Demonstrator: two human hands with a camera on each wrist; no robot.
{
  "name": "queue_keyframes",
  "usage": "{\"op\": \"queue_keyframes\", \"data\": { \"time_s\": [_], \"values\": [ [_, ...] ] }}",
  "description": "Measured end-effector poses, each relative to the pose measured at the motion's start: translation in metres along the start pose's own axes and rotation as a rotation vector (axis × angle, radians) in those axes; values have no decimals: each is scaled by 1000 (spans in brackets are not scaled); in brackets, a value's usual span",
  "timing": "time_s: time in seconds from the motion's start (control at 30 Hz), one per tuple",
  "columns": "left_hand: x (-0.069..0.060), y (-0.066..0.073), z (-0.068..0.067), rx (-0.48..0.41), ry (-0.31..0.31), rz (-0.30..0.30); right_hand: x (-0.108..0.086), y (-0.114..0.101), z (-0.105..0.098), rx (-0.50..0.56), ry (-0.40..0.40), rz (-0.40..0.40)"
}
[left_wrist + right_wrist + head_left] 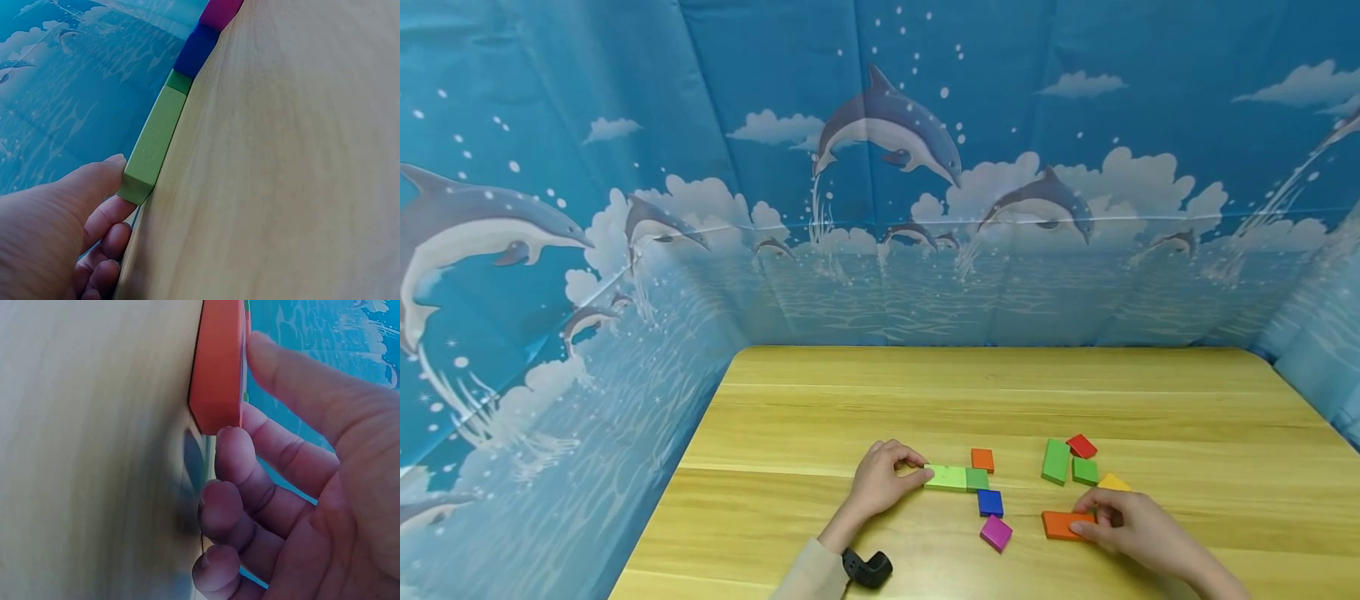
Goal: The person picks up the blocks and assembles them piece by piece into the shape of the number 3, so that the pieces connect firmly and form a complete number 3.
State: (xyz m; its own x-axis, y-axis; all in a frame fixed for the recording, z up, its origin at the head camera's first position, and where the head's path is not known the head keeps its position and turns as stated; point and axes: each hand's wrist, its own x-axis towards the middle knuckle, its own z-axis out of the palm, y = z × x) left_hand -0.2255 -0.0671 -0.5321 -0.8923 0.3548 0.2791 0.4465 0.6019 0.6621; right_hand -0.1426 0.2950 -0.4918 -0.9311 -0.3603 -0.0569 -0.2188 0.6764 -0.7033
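Observation:
With thumb and forefinger, my left hand [880,482] pinches the left end of a light green rectangular block [946,477] lying on the table. That block's other end meets a darker green square block [977,480]. A blue square block [990,502] touches the green one's near side, and a magenta block [996,533] sits turned at an angle below it. My right hand [1131,527] holds the right end of an orange rectangular block [219,362] between thumb and fingers. In the right wrist view its other fingers curl loosely beneath. Whether the orange block touches the table is unclear.
An orange square block [982,459] lies behind the green square. Farther right are a green rectangular block [1056,461], a red block [1082,446], a small green block [1085,470] and a yellow block [1114,482] partly behind my right hand. Dolphin-printed curtain [880,292] borders the wooden table [820,392].

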Motion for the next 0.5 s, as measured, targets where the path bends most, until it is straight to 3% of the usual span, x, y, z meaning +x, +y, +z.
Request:
{"op": "queue_keyframes", "data": {
  "time_s": [0.5],
  "values": [
    [0,2,-2,2,-4,-3,-1,-1,11,87,-72,-107]
  ]
}}
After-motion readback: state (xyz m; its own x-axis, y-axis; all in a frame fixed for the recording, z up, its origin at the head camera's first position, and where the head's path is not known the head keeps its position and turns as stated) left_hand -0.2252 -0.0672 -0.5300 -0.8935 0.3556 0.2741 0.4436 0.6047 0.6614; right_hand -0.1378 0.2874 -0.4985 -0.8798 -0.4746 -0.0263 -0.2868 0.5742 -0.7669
